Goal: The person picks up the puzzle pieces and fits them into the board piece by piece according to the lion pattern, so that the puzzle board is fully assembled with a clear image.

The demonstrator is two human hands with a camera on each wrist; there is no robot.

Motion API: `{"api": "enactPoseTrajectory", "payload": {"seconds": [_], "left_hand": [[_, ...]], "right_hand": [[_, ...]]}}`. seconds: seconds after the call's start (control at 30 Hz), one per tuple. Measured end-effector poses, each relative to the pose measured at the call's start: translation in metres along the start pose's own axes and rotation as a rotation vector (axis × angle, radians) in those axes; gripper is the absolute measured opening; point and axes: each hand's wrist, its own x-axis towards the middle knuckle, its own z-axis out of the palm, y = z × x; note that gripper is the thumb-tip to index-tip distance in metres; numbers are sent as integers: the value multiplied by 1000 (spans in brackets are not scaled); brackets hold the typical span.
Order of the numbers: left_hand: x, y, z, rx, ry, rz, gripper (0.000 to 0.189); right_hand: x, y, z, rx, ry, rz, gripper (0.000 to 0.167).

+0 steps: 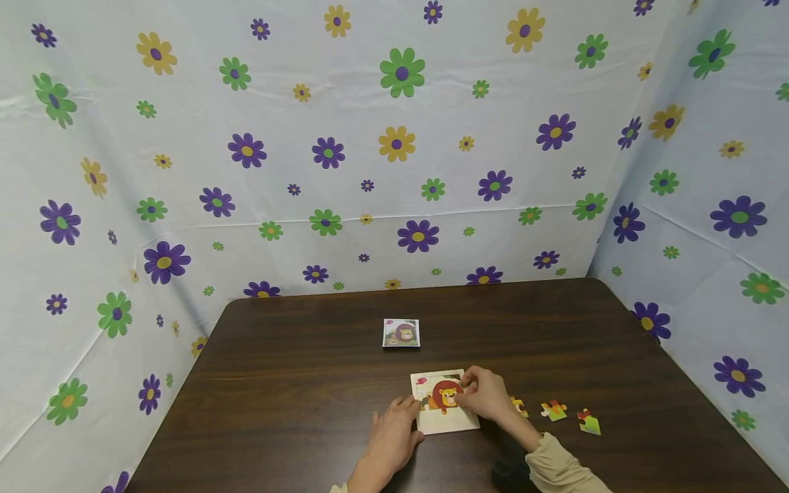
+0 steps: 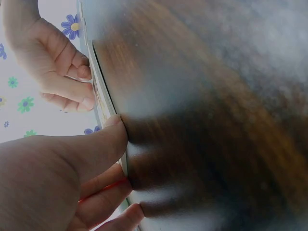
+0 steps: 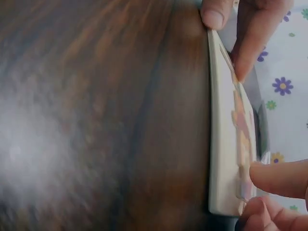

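A square wooden puzzle board [image 1: 448, 422] lies on the dark table, its upper part filled with a lion picture [image 1: 445, 393] and its lower strip bare wood. My left hand [image 1: 392, 438] rests at the board's left side, thumb near the lower corner. In the right wrist view, one straight finger [image 3: 251, 45] of that hand lies on the board's top. Over the right side of the picture, my right hand [image 1: 485, 393] pinches a puzzle piece [image 3: 244, 192] between thumb and fingers, low against the board. Most of this piece is hidden behind the fingers.
To the right of the board lie several loose puzzle pieces [image 1: 555, 411], partly orange and green. A small lion picture card [image 1: 401, 333] sits farther back. Something black [image 1: 513, 472] shows under the right sleeve. A flowered cloth [image 1: 345, 171] hangs behind the table [image 1: 296, 383].
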Motion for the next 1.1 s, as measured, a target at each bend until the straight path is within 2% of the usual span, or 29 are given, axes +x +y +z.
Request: {"api": "enactPoseTrajectory", "payload": {"seconds": [0.07, 0.2, 0.27, 0.33, 0.4, 0.47, 0.57, 0.73, 0.83, 0.97, 1.1], "left_hand": [[0, 0, 0, -1, 0, -1, 46], [0, -1, 0, -3, 11, 1, 46], [0, -1, 0, 1, 16, 2, 46], [0, -2, 0, 12, 21, 5, 46], [0, -1, 0, 14, 19, 4, 46], [0, -1, 0, 10, 12, 2, 46], [0, -1, -1, 5, 6, 1, 46], [1, -2, -3, 12, 3, 6, 46], [2, -1, -5, 6, -25, 5, 46], [4, -1, -6, -2, -53, 0, 46], [3, -2, -5, 0, -33, 3, 46]], "right_hand": [[3, 3, -4, -26, -13, -99, 17], [10, 10, -13, -141, -48, -365, 5], [13, 14, -16, -188, -92, -479, 7], [15, 16, -18, -219, -152, -542, 12], [15, 17, -20, -229, -217, -566, 16], [15, 17, -22, -244, -273, -555, 18], [15, 16, -22, -265, -304, -547, 19], [16, 12, -20, -308, -293, -581, 18], [15, 12, -20, -314, -280, -591, 17], [14, 15, -17, -303, -267, -580, 17], [14, 15, -16, -295, -255, -557, 18]]}}
